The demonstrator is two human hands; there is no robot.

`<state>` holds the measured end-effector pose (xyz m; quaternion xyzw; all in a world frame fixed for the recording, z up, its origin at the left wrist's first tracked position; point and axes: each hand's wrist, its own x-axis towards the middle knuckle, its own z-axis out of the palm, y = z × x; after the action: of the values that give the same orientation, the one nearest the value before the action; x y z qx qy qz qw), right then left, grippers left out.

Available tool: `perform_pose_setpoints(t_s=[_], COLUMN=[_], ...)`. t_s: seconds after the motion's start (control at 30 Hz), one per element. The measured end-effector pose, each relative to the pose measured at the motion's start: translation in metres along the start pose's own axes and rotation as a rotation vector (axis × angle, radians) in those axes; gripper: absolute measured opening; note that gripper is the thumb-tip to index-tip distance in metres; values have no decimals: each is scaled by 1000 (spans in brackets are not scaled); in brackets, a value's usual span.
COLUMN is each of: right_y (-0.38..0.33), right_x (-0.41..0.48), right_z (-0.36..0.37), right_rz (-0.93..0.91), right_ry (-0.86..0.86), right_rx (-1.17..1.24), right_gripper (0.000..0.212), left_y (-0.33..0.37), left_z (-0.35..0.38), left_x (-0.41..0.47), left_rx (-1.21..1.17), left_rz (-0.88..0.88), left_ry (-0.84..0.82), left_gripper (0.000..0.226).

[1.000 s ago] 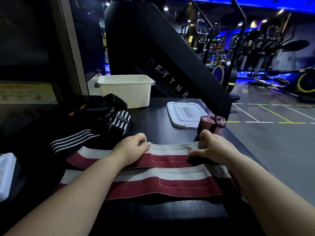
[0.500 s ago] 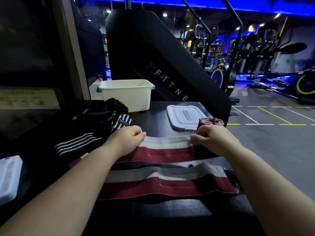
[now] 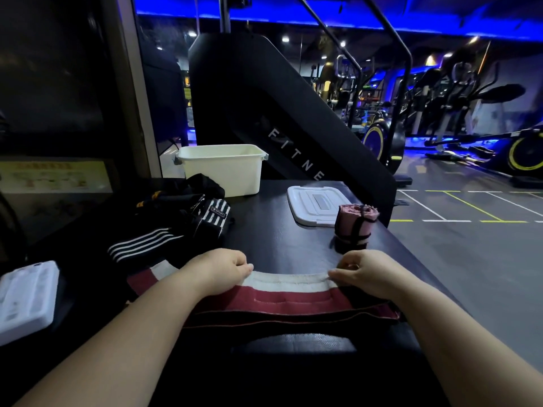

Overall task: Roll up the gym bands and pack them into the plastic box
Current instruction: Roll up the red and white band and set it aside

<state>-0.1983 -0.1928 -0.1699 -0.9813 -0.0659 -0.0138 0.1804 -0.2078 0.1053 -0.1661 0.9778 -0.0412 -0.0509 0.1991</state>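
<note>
On the matte table (image 3: pixel 279 230), flat woven striped band (image 3: pixel 288 298)

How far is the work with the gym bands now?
Done: one pink band stands rolled and tied beside the lid, not in the box. In hand: left hand and right hand pinch the far edge of the red and white band, folded, not yet rolled. Left: the black striped bands lie loose; all need packing. The box's inside is hidden.
</note>
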Motion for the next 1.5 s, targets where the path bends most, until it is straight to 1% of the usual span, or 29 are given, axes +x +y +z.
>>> perform_pose_setpoints(t_s=[0.13, 0.2, 0.33, 0.43, 0.47, 0.53, 0.63, 0.73, 0.83, 0.93, 1.0, 1.1, 1.17, 1.23, 1.3, 1.37, 1.4, 1.5], right_y=[9, 13, 15, 17, 18, 18, 17, 21, 30, 39, 44, 54, 63, 72, 78, 83, 86, 93], right_x=[-4, -5, -8, -9, -9, -10, -15, -20, -25, -28, -30, -32, -34, -36, -39, -41, -41, -42], right_z=[12, 16, 21, 22, 22, 22, 21, 20, 19, 19, 18, 11, 6, 2, -1, -1, -1, 2], right_rz=[-7, -22, -37, -53, -58, -70, -120, -245, -371, -414, -395, -372, -381, -357, -234, -87, -46, 10], right_ry=[16, 25, 39, 44, 44, 62, 131, 230, 273, 321, 345, 357, 370, 412, 423, 345, 314, 270], right_rx=[-46, -66, -89, -118, -130, -121, -121, -133, -112, -92, -38, 6, -46, -162, -234, -185, -134, 40], right_gripper=[35, 39, 43, 45, 45, 46, 38, 28, 18, 17, 19, 25, 26, 26, 33, 43, 46, 45], left_y=[2, 5, 11, 22, 28, 42, 57, 69, 84, 102, 113, 126, 131, 134, 138, 141, 143, 149], left_z=[11, 16, 17, 17, 17, 19, 22, 25, 35, 50, 60, 72, 77, 79, 80, 80, 81, 84], left_x=[-9, -14, -16, -14, -14, -13, -10, -7, -7, -6, -5, -1, 3, 6, 9, 11, 12, 14], left_rx=[200, 246, 186, 10, -19, 53, 312, 494, 512, 441, 337, 188, 190, 196, 187, 175, 164, 133], left_rz=[-61, -59, -28, 7, 23, 87, 162, 206, 238, 288, 329, 338, 333, 334, 325, 313, 306, 294], left_ry=[-17, 4, 26, 13, 6, -3, -9, -20, -12, 36, 47, 0, -19, -23, -45, -68, -73, -71], left_gripper=[36, 37, 26, 34, 33, 30, 31, 33, 38, 39, 36, 32, 32, 33, 33, 35, 36, 40])
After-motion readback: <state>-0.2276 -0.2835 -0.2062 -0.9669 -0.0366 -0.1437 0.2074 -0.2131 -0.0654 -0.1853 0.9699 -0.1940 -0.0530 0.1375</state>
